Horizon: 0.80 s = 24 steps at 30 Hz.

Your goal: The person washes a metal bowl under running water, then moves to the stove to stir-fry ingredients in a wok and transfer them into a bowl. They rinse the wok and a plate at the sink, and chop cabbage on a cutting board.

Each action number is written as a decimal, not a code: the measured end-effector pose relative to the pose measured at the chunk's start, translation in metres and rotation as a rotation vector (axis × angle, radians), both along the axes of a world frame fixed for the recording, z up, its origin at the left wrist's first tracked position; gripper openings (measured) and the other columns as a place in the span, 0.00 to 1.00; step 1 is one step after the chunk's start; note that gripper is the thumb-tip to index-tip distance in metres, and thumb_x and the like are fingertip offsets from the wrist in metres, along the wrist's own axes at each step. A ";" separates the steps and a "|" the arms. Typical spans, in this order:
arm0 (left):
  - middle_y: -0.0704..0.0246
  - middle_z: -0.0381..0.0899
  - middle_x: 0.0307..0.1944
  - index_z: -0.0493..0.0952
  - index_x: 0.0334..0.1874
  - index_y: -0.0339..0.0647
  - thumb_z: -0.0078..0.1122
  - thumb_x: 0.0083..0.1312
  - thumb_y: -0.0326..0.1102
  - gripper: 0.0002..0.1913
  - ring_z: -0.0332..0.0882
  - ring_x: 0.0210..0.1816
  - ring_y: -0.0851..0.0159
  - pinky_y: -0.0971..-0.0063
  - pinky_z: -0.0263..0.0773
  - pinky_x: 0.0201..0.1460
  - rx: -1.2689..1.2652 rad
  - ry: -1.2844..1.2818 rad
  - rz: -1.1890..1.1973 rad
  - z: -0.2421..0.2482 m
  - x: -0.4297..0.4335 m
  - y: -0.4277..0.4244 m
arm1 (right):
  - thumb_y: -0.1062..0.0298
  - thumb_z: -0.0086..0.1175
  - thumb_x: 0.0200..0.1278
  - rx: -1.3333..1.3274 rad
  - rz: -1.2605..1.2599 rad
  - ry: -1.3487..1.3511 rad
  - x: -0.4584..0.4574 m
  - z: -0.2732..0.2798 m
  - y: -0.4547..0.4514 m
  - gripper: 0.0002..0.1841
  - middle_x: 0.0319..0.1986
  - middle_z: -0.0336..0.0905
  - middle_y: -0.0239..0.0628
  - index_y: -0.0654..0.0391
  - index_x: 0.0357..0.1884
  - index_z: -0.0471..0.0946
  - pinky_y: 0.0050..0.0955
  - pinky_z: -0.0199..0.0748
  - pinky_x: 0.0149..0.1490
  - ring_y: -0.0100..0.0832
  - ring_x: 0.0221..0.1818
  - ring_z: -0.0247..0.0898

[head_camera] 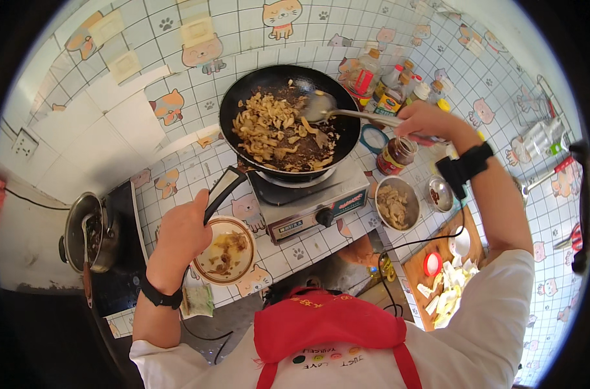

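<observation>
A black wok (290,167) sits on a single-burner gas stove (319,209) and holds browned pieces of food, possibly mushrooms (265,121), mostly towards its left side. My left hand (185,231) grips the wok's handle (224,192). In my right hand (428,121) is the long handle of a metal spatula (319,108), whose blade lies inside the wok at the right of the food. Below the wok handle stands a bowl (226,250) with yellowish liquid and brown scraps, partly behind my left hand.
Right of the stove are a sauce jar (394,155), a metal bowl of food (397,203) and a small metal bowl (440,193). Several bottles (392,87) line the wall. Cut vegetables (453,289) lie on a wooden board (416,311). A steel pot (85,233) stands left. A black cable (421,240) crosses the right counter.
</observation>
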<state>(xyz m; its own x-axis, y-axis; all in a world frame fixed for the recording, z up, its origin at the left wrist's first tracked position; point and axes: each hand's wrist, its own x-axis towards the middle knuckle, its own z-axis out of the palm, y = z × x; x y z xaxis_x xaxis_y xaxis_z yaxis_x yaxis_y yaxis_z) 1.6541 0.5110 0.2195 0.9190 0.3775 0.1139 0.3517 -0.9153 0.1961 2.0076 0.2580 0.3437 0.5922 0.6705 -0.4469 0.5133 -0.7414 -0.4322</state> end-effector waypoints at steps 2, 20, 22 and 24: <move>0.55 0.74 0.20 0.66 0.47 0.37 0.56 0.47 0.26 0.22 0.75 0.27 0.49 0.57 0.69 0.30 0.001 0.018 -0.007 -0.001 0.001 0.001 | 0.64 0.55 0.51 0.090 0.092 0.082 -0.002 -0.031 0.021 0.12 0.10 0.67 0.30 0.64 0.21 0.72 0.21 0.56 0.15 0.21 0.08 0.60; 0.58 0.75 0.22 0.67 0.47 0.38 0.54 0.46 0.24 0.22 0.74 0.29 0.49 0.58 0.68 0.30 0.053 0.025 -0.015 0.014 -0.003 0.014 | 0.61 0.55 0.53 -0.347 0.015 0.048 0.003 0.063 -0.007 0.14 0.11 0.67 0.33 0.64 0.23 0.74 0.23 0.57 0.13 0.23 0.08 0.60; 0.57 0.75 0.22 0.67 0.47 0.38 0.54 0.46 0.24 0.22 0.74 0.29 0.49 0.58 0.68 0.30 0.044 0.032 -0.016 0.014 -0.004 0.017 | 0.60 0.55 0.54 -0.306 -0.011 0.179 -0.001 0.042 -0.012 0.14 0.11 0.67 0.31 0.63 0.25 0.76 0.22 0.56 0.14 0.22 0.09 0.61; 0.57 0.75 0.22 0.68 0.47 0.37 0.54 0.45 0.24 0.22 0.74 0.29 0.49 0.58 0.68 0.31 0.044 0.013 -0.024 0.014 -0.005 0.018 | 0.59 0.55 0.55 -0.207 -0.004 0.300 -0.013 0.013 -0.019 0.13 0.12 0.67 0.30 0.62 0.28 0.77 0.21 0.56 0.14 0.21 0.10 0.61</move>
<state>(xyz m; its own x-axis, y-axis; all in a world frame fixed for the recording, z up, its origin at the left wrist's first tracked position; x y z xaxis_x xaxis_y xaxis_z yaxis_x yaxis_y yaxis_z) 1.6494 0.5292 0.2331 0.9292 0.3505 0.1174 0.3321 -0.9310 0.1513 1.9950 0.2388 0.3570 0.4169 0.5454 -0.7272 0.3833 -0.8309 -0.4034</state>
